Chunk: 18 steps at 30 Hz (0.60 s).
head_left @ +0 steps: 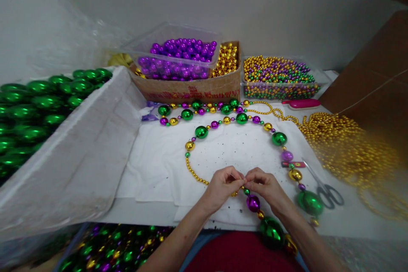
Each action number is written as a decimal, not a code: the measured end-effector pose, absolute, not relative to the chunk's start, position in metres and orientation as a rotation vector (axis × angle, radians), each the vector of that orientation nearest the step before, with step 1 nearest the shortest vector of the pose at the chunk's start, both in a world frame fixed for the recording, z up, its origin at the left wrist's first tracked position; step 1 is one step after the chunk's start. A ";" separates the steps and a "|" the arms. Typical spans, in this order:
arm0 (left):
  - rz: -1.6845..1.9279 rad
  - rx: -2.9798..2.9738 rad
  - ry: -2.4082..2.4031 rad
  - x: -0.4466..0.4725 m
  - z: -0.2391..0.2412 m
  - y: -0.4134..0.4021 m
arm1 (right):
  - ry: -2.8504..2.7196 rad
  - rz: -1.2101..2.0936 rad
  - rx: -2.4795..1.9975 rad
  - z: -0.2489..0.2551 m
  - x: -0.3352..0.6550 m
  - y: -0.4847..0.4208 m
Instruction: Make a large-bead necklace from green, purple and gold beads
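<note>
My left hand (227, 183) and my right hand (260, 183) meet at the front of the white cloth, thumbs and forefingers pinched together. Between them is the bead necklace (241, 118), a loop of green, purple and gold beads, with a run of small gold beads (195, 175) entering at my left hand. Below my fingers hangs its other end, with a purple bead (253, 203) and a large green bead (272, 232) over my lap. The exact joint is hidden by my fingertips. Right of my right hand lie grey-handled scissors (331, 196) and a small red item (293, 164).
A foam box (123, 136) of large green beads (47, 102) stands left. Behind are a tub of purple beads (185, 53), a cardboard box (194, 90) and a tub of small mixed beads (277, 72). Gold bead strands (350, 144) pile up right, near a pink-handled tool (304, 103).
</note>
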<state>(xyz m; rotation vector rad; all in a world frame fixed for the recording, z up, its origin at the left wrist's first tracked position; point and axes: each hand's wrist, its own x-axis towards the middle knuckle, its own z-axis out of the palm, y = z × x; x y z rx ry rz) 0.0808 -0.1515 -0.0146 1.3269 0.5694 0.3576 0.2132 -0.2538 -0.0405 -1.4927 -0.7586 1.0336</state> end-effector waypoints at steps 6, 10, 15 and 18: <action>0.541 1.973 0.628 0.079 -0.025 -0.155 | -0.729 0.973 -1.487 -0.035 0.205 -0.258; 0.734 2.166 0.629 0.082 -0.037 -0.161 | -0.730 0.916 -1.483 -0.030 0.198 -0.259; 0.900 2.102 0.645 0.087 -0.046 -0.166 | -0.634 0.978 -1.441 -0.031 0.194 -0.256; 0.946 2.081 0.669 0.088 -0.048 -0.166 | -0.554 1.009 -1.395 -0.034 0.194 -0.252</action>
